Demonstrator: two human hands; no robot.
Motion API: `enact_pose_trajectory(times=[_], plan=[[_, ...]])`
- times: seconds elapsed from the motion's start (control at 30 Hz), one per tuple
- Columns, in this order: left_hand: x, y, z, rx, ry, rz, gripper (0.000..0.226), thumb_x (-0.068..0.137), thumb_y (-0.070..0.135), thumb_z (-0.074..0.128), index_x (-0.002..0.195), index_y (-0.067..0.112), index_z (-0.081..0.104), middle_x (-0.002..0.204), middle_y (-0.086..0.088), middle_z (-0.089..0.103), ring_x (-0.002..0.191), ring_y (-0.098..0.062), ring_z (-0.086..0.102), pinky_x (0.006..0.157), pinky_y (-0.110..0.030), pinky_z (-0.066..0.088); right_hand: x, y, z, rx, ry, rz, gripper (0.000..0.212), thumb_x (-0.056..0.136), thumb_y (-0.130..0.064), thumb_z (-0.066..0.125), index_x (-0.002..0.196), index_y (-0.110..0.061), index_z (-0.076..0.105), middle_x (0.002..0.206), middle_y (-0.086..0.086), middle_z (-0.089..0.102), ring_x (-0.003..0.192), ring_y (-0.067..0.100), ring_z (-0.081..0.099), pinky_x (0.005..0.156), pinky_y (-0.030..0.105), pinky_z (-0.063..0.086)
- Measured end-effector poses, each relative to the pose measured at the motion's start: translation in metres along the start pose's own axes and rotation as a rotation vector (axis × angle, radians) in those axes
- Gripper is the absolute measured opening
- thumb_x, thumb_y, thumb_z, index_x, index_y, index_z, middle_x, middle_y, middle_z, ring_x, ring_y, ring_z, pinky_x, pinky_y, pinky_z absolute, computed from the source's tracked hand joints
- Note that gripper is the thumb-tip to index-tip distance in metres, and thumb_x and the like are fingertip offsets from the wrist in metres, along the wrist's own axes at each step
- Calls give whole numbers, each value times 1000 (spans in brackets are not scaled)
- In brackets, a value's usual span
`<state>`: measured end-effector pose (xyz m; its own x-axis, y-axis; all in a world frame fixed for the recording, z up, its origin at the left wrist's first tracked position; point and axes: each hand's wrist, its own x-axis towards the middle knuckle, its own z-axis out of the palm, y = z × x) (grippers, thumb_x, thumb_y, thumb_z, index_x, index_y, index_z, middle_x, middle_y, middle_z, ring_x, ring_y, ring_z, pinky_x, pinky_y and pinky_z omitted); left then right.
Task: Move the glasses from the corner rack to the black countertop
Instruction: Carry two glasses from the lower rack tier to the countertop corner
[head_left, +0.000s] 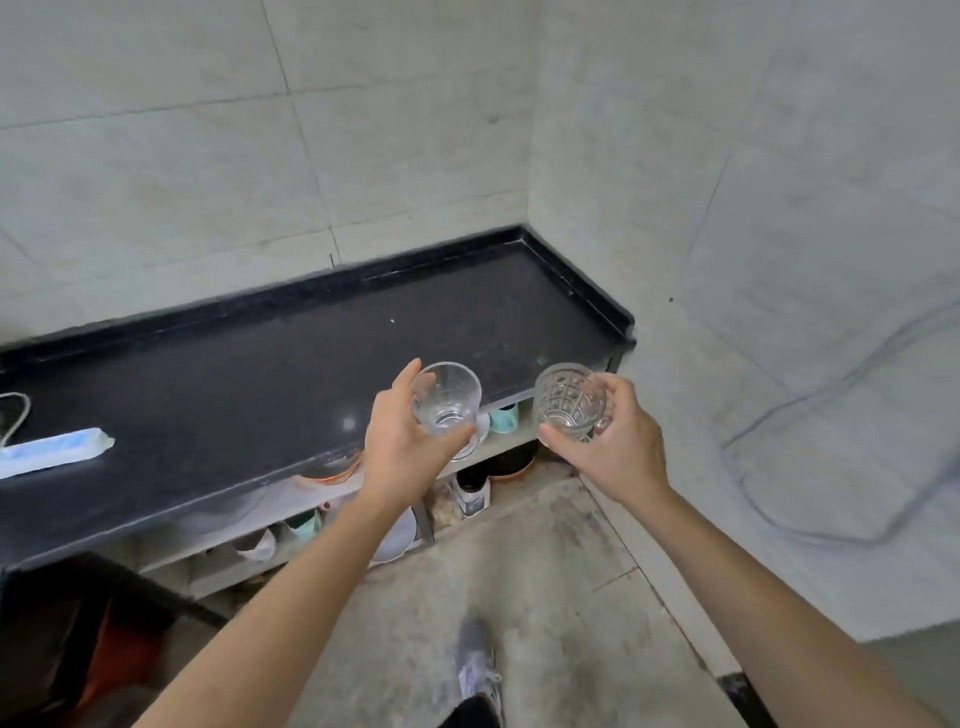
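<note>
Above black countertop (270, 364): hands grip glasses; no legible writing.

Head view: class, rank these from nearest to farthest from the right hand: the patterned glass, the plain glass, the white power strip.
1. Patterned glass: held in the right hand itself.
2. Plain glass: to its left, held by the left hand.
3. White power strip: far left on the black countertop.

Black countertop (260, 374), clear smooth glass (447, 397), clear cut-pattern glass (570, 402), perhaps mint-green cups (504, 418) beneath
</note>
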<state>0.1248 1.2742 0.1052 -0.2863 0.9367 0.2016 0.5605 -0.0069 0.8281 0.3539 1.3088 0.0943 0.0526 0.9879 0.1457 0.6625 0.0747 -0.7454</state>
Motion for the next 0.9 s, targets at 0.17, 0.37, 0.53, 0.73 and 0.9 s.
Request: enact_pose_trajectory(times=[0.17,0.37,0.53,0.73,0.9], plan=[[139,-11,24,37,-87,-8,92,70,34,84,148,23,36,133,13,56,127,-14,43,98,-24,33,125,-13,15,1,-42,19,103,67,-57,85,153,-29,34,138,-2,61,124,18,60,104,37,49],[264,-13,61,64,-121,-14,85,66,33,87,139,26,43,126,14,58,121,-14,46,95,-26,37,244,-9,22,57,-23,69,85,69,-45,89,142,-25,48,123,-10,63,115,12,61,94,23,45],[347,-27,107,36,-97,-75,84,65,30,87,136,27,43,122,15,56,116,-13,48,90,-24,36,346,17,47,108,-82,85,82,68,-42,91,137,-26,50,112,-16,58,104,8,60,78,5,39],[446,-41,175,53,-57,-213,85,64,28,88,137,24,43,129,10,57,118,-11,48,90,-21,33,484,58,92,77,-224,19,77,65,-39,92,128,-27,51,117,-9,49,108,10,53,88,22,45],[524,-50,222,78,-62,-318,87,65,28,89,138,21,42,134,5,55,112,-5,46,91,-20,34,591,79,133,-30,-328,25,81,61,-49,90,128,-29,50,121,-7,49,106,12,56,87,29,48]])
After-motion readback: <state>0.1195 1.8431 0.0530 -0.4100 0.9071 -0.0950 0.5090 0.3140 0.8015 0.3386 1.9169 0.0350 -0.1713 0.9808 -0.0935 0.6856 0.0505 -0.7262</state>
